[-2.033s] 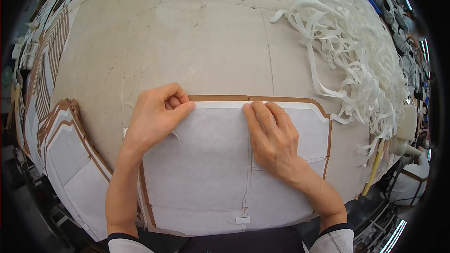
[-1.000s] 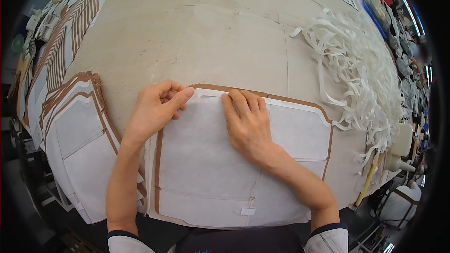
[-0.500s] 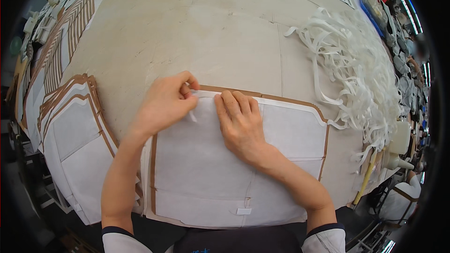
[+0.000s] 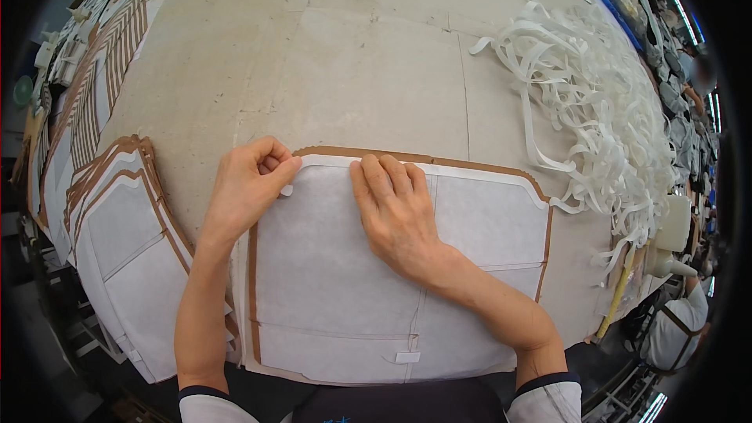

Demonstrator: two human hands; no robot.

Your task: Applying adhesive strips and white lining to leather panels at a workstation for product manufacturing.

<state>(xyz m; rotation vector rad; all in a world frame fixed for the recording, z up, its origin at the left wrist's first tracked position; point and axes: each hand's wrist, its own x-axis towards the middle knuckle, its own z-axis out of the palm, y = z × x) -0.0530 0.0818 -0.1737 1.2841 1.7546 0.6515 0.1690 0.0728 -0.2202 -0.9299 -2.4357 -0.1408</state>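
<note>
A white-faced fabric panel [image 4: 329,258] with brown edges lies flat in front of me. Along its far edge runs a narrow white tape [image 4: 329,161], just inside the brown border. At the panel's far left corner my left hand [image 4: 247,188] is closed in a pinch on this tape, and a short tail of it shows below the fingertips. My right hand [image 4: 399,215] rests flat on the panel, fingers stretched and fingertips pressing the tape near the middle of the far edge. A small white tag [image 4: 407,358] lies near the panel's close edge.
To the left lies a stack of similar white and brown panels [image 4: 129,243], with striped pieces [image 4: 117,47] beyond it. A big tangle of white tape [image 4: 580,94] covers the right side of the table [image 4: 376,70]. Near it are a white squeeze bottle [image 4: 670,265] and a yellow stick [image 4: 616,301].
My left hand has moved left along the far edge to the panel's corner, with the tape in its pinch. My right hand has shifted only slightly left.
</note>
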